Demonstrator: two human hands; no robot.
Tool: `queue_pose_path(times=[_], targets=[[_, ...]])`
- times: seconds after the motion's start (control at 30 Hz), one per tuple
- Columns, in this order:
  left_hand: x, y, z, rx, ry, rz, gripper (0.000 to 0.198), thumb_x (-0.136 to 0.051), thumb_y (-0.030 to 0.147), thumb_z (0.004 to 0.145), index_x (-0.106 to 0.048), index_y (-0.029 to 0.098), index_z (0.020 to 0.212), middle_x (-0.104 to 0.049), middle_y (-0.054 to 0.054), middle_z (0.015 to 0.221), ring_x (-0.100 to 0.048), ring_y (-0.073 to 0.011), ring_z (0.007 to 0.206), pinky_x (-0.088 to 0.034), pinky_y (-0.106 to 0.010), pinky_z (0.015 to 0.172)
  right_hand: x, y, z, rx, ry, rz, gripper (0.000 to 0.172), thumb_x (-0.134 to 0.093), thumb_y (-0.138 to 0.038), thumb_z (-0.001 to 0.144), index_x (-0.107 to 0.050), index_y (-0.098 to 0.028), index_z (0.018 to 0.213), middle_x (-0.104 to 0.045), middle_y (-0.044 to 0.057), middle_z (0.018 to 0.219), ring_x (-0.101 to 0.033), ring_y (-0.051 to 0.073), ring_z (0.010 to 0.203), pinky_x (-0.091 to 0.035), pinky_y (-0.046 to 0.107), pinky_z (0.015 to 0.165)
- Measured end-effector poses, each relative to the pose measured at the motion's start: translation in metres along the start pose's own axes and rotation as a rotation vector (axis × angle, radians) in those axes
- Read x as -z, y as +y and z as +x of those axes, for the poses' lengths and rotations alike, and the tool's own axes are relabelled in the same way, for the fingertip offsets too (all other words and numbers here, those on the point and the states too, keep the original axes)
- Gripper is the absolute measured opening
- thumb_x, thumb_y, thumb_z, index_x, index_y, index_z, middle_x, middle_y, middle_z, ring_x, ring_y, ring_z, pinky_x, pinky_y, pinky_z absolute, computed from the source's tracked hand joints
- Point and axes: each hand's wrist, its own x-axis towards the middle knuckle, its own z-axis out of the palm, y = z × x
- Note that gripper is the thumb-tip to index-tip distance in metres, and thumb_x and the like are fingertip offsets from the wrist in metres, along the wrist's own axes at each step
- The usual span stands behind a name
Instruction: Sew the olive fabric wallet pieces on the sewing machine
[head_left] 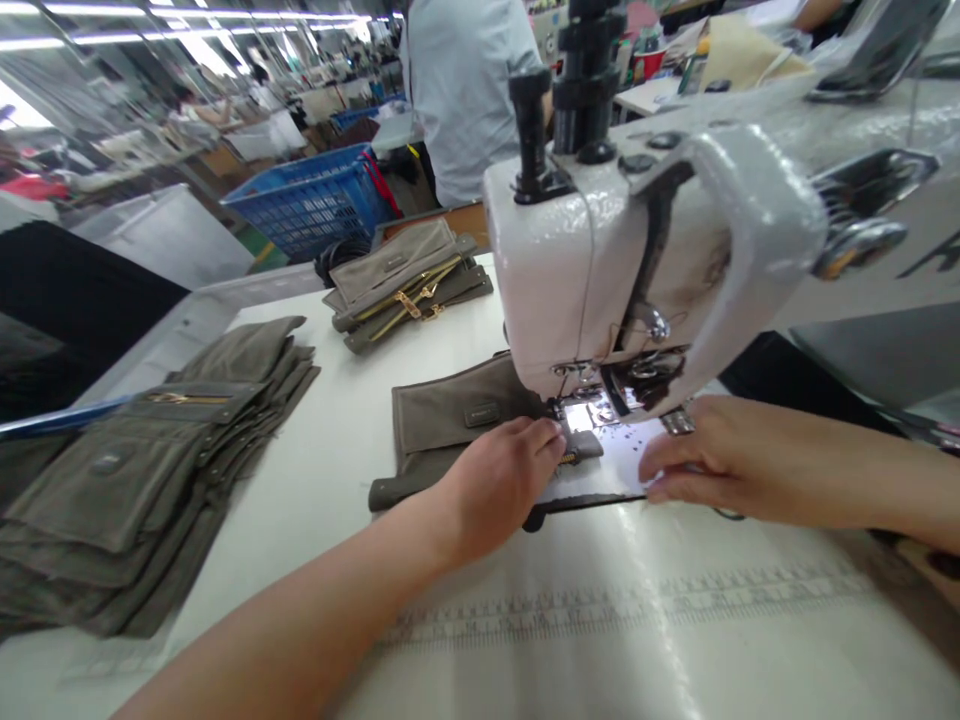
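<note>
1. The brown fabric piece lies flat on the white worktable, its right end under the head of the sewing machine, beside the lit needle area
2. It bears a small label patch, and a short zipper end shows near its right edge, just beyond the left fingertips
3. The left hand rests palm down on the fabric piece, fingers close together and tips by the needle area; whether they pinch the cloth, I cannot tell
4. The right hand is bent at the right of the bright machine plate, thumb and fingers curved toward each other at its edge; whether anything is pinched there, I cannot tell
5. A printed ruler scale runs across the table in front of the machine
6. Behind the fabric piece sits a small pile of brown pieces with gold zippers
7. At the left, a larger stack of brown pieces overlaps unevenly
8. Farther back stand a blue basket and a person in a pale shirt
</note>
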Motion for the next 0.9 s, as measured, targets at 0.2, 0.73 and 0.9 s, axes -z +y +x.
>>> queue_pose_path(times=[0.2,0.73,0.9], targets=[[-0.009,0.001,-0.003,-0.063,0.074,0.141,0.023,-0.049,0.011,0.08,-0.059,0.007,0.1,-0.064,-0.008,0.097,-0.06,-0.0178,0.084,-0.051,-0.028,0.078,-0.039,-0.012,0.019,0.088,0.587,-0.54,0.023,-0.043,-0.025,0.087,-0.063,-0.014,0.085,-0.063,0.007,0.071,-0.054,0.019,0.055,-0.03,0.031,0.048],[-0.008,0.005,-0.003,-0.111,-0.058,0.237,0.02,-0.039,0.011,0.085,-0.055,0.008,0.097,-0.06,-0.011,0.1,-0.056,-0.0189,0.091,-0.045,-0.031,0.079,-0.054,-0.012,0.022,0.222,0.476,-0.657,0.03,-0.034,0.001,0.07,-0.058,-0.014,0.078,-0.055,0.007,0.074,-0.049,0.018,0.068,-0.034,0.031,0.054],[-0.012,0.006,-0.004,-0.027,-0.068,0.161,0.02,-0.035,0.012,0.088,-0.052,0.009,0.099,-0.058,-0.01,0.102,-0.053,-0.0208,0.098,-0.046,-0.032,0.076,-0.054,-0.012,0.024,0.166,0.465,-0.671,0.03,-0.034,0.001,0.069,-0.058,-0.015,0.077,-0.054,0.006,0.07,-0.048,0.017,0.065,-0.033,0.03,0.052]])
